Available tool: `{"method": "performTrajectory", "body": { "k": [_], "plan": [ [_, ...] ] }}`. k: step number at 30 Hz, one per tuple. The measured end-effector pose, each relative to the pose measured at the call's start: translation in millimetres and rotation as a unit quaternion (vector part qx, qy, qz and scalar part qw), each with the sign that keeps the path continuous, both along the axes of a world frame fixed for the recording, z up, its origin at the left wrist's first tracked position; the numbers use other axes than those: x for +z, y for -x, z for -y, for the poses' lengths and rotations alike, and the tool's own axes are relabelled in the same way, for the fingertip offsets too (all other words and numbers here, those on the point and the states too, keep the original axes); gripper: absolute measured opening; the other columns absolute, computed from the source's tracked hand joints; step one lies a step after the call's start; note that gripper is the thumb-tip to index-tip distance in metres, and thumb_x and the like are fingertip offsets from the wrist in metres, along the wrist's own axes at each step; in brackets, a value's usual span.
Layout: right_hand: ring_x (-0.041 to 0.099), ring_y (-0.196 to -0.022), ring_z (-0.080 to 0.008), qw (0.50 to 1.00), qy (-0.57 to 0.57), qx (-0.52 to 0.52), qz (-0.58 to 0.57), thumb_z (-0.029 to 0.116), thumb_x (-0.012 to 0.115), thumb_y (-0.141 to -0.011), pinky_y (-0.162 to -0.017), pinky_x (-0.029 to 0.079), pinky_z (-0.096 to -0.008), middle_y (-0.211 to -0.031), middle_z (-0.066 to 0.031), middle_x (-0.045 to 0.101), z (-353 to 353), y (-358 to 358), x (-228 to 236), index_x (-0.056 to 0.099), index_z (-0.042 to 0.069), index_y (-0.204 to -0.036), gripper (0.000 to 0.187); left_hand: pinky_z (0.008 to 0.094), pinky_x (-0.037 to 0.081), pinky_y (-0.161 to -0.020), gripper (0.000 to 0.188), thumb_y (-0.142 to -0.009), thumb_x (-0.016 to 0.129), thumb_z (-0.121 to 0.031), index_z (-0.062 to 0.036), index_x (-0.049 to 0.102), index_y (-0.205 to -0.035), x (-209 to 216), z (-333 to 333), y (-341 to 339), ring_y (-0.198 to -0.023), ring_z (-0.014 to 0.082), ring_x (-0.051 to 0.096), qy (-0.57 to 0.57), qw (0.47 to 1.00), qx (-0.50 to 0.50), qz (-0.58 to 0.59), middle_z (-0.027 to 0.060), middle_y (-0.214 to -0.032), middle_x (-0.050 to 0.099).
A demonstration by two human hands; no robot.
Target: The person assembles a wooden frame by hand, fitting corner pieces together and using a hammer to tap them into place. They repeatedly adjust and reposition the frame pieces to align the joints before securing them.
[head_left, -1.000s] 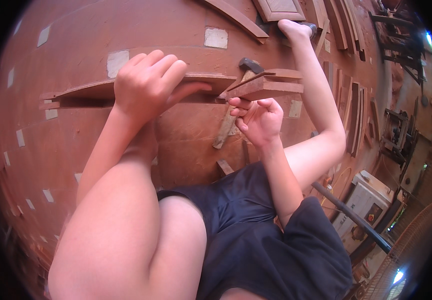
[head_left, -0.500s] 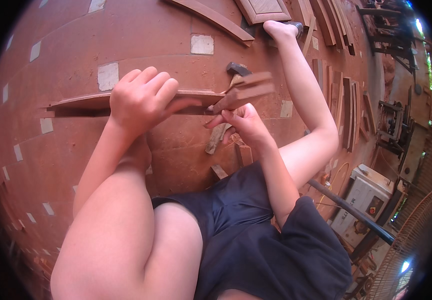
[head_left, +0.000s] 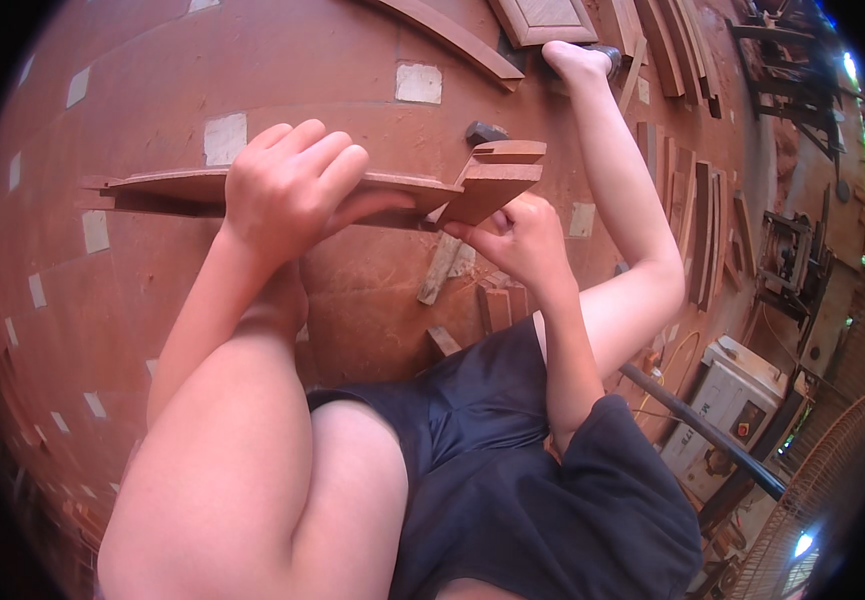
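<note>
A long reddish-brown wooden panel (head_left: 177,185) is held on edge across the space above my raised leg. My left hand (head_left: 292,190) wraps over its upper edge, with the thumb stretched along its near side. At the panel's right end a short wooden rail (head_left: 492,190) stands at an angle, meeting or nearly meeting it; the exact joint is hard to see. My right hand (head_left: 524,240) pinches this rail from below, some fingers hidden behind it. A dark hammer head (head_left: 485,132) shows on the floor just beyond, partly covered by the rail.
Wood offcuts (head_left: 497,305) lie on the tiled floor near my shorts. A framed wooden panel (head_left: 544,20) and a curved strip (head_left: 452,40) lie at the far side. Several boards (head_left: 702,230) are laid out beyond my right leg. A pale machine box (head_left: 722,400) and a fan (head_left: 822,490) stand at right.
The rail has swung to a steeper slant at the panel's right end, and its motion blur is gone. My right hand has shifted slightly right, its fingers drawn in around the rail.
</note>
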State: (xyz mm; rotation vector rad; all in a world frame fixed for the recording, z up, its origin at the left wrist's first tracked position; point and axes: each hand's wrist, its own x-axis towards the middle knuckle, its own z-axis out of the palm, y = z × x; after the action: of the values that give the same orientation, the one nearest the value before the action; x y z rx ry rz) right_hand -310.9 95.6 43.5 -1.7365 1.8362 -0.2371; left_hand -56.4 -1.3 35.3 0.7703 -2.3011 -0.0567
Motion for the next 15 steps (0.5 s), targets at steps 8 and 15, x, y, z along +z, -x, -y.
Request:
{"method": "performTrajectory", "body": {
  "k": [8,15],
  "plan": [
    [0.056,-0.107,-0.0126,0.814,-0.018,-0.108,0.570,0.022,0.074,-0.091,-0.092,0.047,-0.0314,-0.114,-0.0034,0.059,-21,4,-87,0.050,0.006,-0.130,0.049,0.0313,0.041,-0.048,0.047,-0.060,0.087,-0.039,-0.0107,0.050,-0.065,1,5,0,-0.055,0.0196,0.052,0.000,0.999,-0.003,-0.036,0.0023,-0.060,0.049],
    [0.057,-0.102,-0.0186,0.749,0.036,-0.134,0.648,0.038,0.075,-0.088,-0.090,0.046,-0.0346,-0.110,-0.0089,0.058,-13,-6,-92,0.052,0.004,-0.121,0.052,0.0326,0.042,-0.050,0.050,-0.060,0.087,-0.040,-0.0102,0.048,-0.064,-1,10,-4,-0.055,0.0216,0.052,-0.002,0.998,0.014,-0.054,0.0035,-0.060,0.048]
  ]
}}
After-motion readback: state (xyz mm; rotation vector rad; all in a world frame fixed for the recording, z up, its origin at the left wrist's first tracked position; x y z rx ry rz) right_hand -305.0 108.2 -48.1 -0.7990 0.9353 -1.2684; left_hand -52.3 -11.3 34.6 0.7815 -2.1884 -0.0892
